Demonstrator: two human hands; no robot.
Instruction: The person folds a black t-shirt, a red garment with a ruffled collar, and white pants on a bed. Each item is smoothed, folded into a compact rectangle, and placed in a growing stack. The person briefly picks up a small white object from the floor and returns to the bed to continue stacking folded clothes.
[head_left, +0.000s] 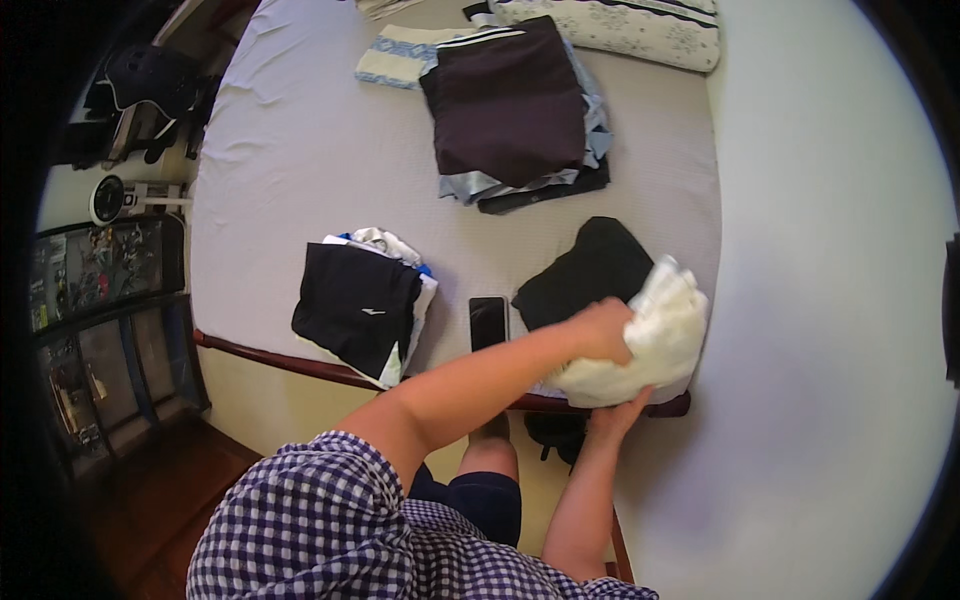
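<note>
A bundle of white cloth (664, 345) lies at the bed's near right corner, beside the wall. My left hand (609, 330) is on its left side, gripping the fabric. Lower down, my right hand (619, 415) holds the bundle's near edge; its fingers are partly hidden by the cloth. A folded black garment (589, 266) rests just beyond my left hand. Left of it is a smartphone (488, 322), partly covered by my forearm. Farther left sits a stack of folded clothes with a black garment (356, 304) on top.
A taller clothes pile topped by a dark maroon garment (510, 101) stands farther back on the bed (300, 165). Behind it are a patterned folded cloth (397, 56) and a floral pillow or bolster (622, 30). The wall (817, 300) borders the right side; a glass-fronted cabinet (112, 270) stands left.
</note>
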